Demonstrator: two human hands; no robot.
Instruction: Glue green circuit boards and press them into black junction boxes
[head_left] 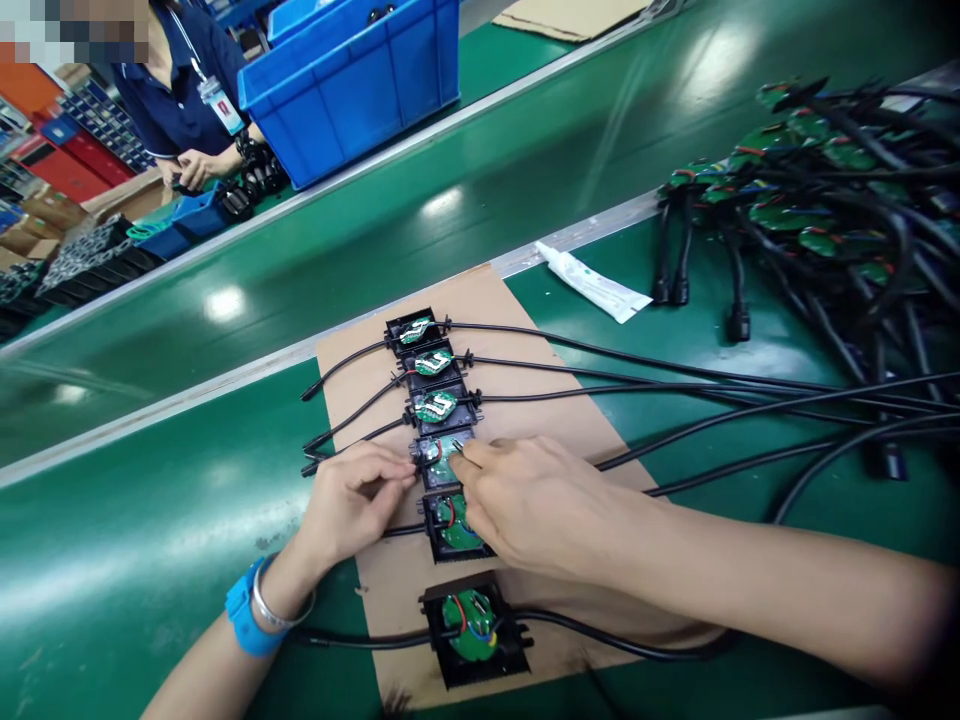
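Several black plastic housings with green circuit boards stand in a row on a sheet of brown cardboard (525, 400). My left hand (360, 500) is closed in a pinch at the left edge of the fourth housing (442, 475) from the back, where a black cable enters. Over that housing's right side, my right hand (525, 495) has its fingers closed at the circuit board (437, 455); what lies between them is hidden. Beside it, the fifth housing (450, 540) is partly covered by my right hand. Nearest me lies a separate housing (480, 630) with red, blue and yellow wires.
Black cables (675, 385) run right toward a heap of boards and cables (840, 200). A white tube (596, 283) lies behind the cardboard. Across the green conveyor belt (442, 215) stand a blue bin (352, 95) and a person (187, 100) handling black parts.
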